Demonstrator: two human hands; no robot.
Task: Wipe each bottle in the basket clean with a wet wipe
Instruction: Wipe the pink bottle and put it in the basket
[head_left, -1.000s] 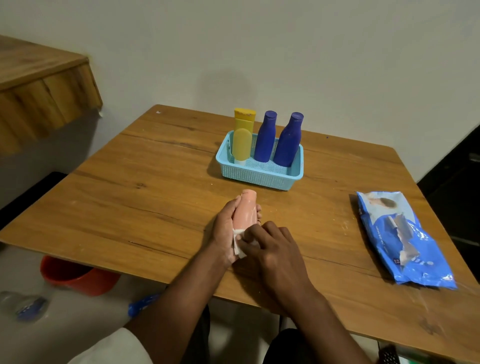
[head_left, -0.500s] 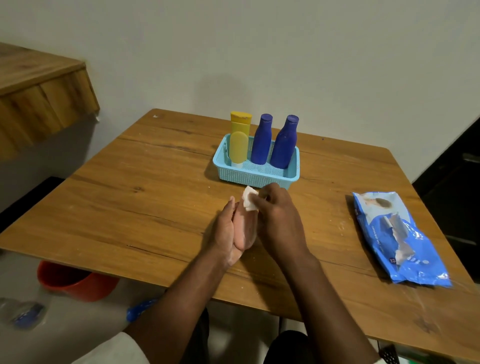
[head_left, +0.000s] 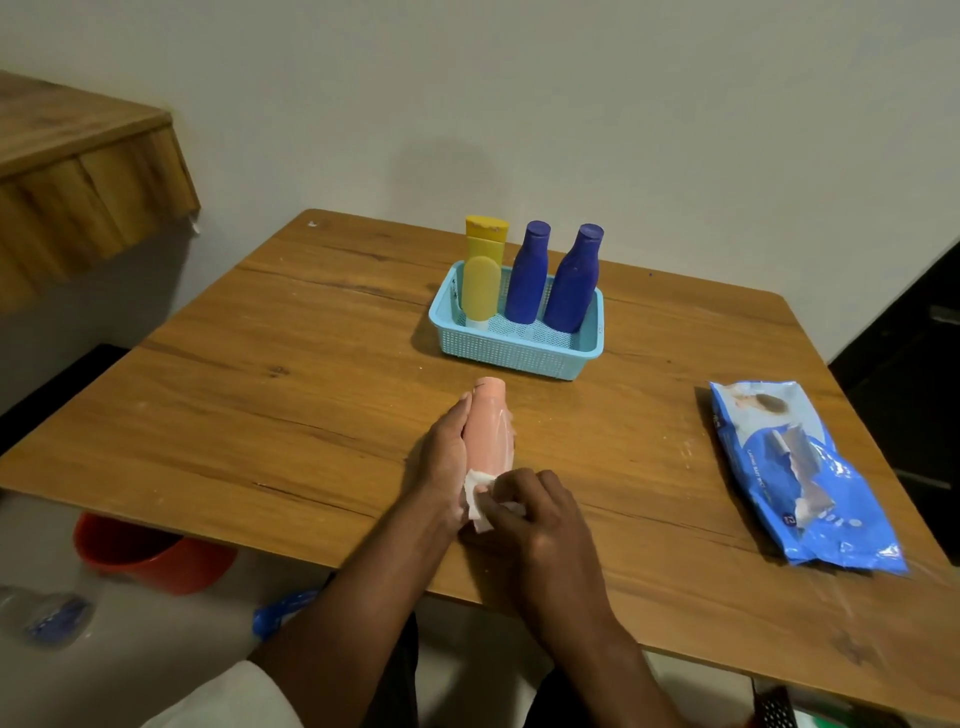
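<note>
Pink bottle (head_left: 488, 431): steadied in left hand (head_left: 444, 457) clasped round it for wiping; wet wipe (head_left: 478, 493) pinched in right hand (head_left: 535, 519), at base.

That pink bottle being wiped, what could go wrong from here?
The pink bottle is gripped only by the left hand while the right hand rubs the wet wipe on its lower end; wet, it might slip. Returning it could topple the blue bottles leaning in the basket.
</note>
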